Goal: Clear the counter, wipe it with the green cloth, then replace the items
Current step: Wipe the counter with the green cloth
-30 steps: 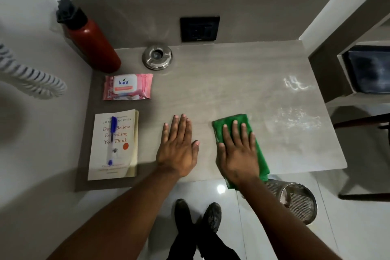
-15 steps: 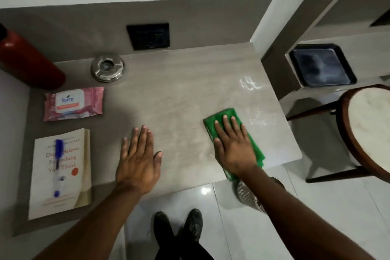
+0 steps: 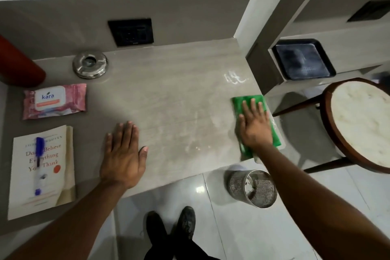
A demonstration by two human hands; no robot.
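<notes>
At three o'clock on the grey stone worktop (image 3: 168,95), I press my right hand (image 3: 254,126) flat on the folded green cloth (image 3: 256,121) (spread, not gripping) to wipe; my left hand (image 3: 123,157) lies open and empty, bracing me.

The counter (image 3: 168,99) looks like matt grey stone with faint streaks; the green cloth (image 3: 249,101) is soft woven fabric; the ashtray (image 3: 90,65) is polished metal. The wastebasket (image 3: 252,188) is shiny perforated steel on glossy floor tiles (image 3: 232,228); the wipes pack (image 3: 53,101) is crinkled pink plastic; the book (image 3: 42,171) has a matt paper cover; the stool (image 3: 358,120) has a dark wood rim around a marble-like top.
</notes>
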